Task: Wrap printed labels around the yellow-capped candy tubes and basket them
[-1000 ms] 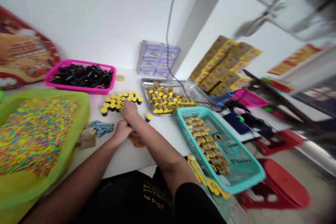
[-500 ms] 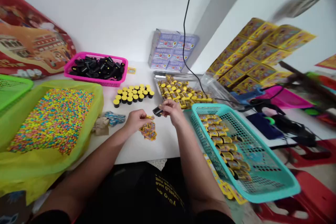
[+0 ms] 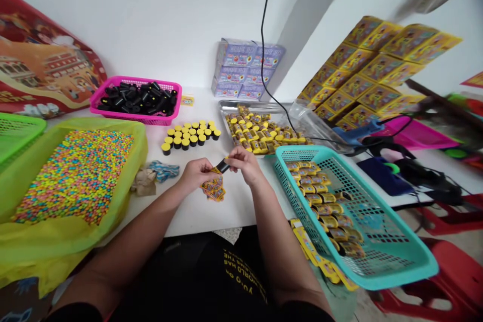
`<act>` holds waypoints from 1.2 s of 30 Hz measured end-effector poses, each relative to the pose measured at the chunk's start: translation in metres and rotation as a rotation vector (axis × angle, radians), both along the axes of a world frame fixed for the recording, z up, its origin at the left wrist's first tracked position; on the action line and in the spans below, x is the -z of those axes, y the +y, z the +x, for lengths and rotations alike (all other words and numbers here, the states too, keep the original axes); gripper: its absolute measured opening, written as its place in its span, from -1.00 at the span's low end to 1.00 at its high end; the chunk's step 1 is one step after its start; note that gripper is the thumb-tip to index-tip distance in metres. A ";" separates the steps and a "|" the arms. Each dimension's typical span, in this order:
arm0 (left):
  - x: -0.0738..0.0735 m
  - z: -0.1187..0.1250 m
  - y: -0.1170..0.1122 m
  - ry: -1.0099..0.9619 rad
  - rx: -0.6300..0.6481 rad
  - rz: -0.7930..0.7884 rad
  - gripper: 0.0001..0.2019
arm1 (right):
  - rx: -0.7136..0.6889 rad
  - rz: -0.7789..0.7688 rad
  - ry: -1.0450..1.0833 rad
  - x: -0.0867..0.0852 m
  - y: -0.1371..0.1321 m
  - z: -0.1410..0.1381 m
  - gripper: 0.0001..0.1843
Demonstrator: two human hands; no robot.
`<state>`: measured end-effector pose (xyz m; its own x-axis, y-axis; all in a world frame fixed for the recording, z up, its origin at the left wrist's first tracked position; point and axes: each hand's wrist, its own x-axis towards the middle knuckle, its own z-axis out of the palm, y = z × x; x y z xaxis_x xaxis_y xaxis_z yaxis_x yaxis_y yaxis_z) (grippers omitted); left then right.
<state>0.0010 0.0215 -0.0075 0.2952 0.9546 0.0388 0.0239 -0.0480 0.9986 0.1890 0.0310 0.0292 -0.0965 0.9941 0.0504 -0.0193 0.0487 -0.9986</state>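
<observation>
Over the table's front part, my right hand (image 3: 246, 165) pinches a small black canister (image 3: 223, 166) by its right end, where a bit of yellow shows. At the canister's left end, my left hand (image 3: 196, 175) holds a small yellow printed label (image 3: 215, 170) between thumb and fingers; the label meets the canister. Just beneath lies a loose pile of the same printed labels (image 3: 214, 192) on the white table. Black canisters with yellow lids (image 3: 187, 134) stand in rows behind my left hand.
A pink basket (image 3: 135, 120) holds black canisters. Colourful candies (image 3: 81, 171) fill a yellow-lined tub at left. Labelled canisters lie in a metal tray (image 3: 223, 106) and a teal basket (image 3: 381, 226). A black cable (image 3: 264, 40) hangs across. Yellow boxes (image 3: 354, 73) are stacked behind.
My hands have come together: the canister has moved slightly left and down onto the label in my left hand. The view has shifted slightly.
</observation>
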 end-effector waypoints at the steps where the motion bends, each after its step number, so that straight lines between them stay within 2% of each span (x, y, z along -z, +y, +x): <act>1: -0.001 0.000 0.000 -0.017 0.008 -0.017 -0.65 | 0.001 -0.006 -0.013 0.001 0.001 -0.001 -0.68; 6: -0.004 -0.001 0.001 -0.086 0.016 -0.080 -0.63 | 0.027 -0.008 -0.074 0.000 0.000 -0.008 -0.66; 13: -0.004 0.000 0.000 -0.215 -0.017 -0.237 -0.60 | 0.084 0.092 -0.174 -0.008 -0.004 -0.015 -0.65; 22: -0.002 0.005 -0.005 -0.323 -0.003 -0.387 -0.57 | 0.170 0.010 -0.181 -0.008 -0.007 -0.022 -0.62; 25: 0.000 0.007 -0.005 -0.388 -0.028 -0.431 -0.54 | 0.236 0.046 -0.200 -0.006 -0.012 -0.027 -0.63; 28: 0.001 0.008 -0.006 -0.436 -0.048 -0.478 -0.53 | 0.345 0.147 -0.283 -0.006 -0.017 -0.034 -0.67; 31: -0.001 0.010 -0.008 -0.457 -0.046 -0.465 -0.54 | 0.417 0.197 -0.300 -0.008 -0.021 -0.041 -0.70; 36: -0.004 0.011 -0.011 -0.505 -0.071 -0.427 -0.62 | 0.490 0.180 -0.222 -0.007 -0.022 -0.049 -0.70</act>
<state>0.0123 0.0105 -0.0037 0.2753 0.9335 -0.2298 -0.4635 0.3383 0.8189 0.1396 0.0085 0.0360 0.3463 0.9031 0.2541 0.2582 0.1686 -0.9513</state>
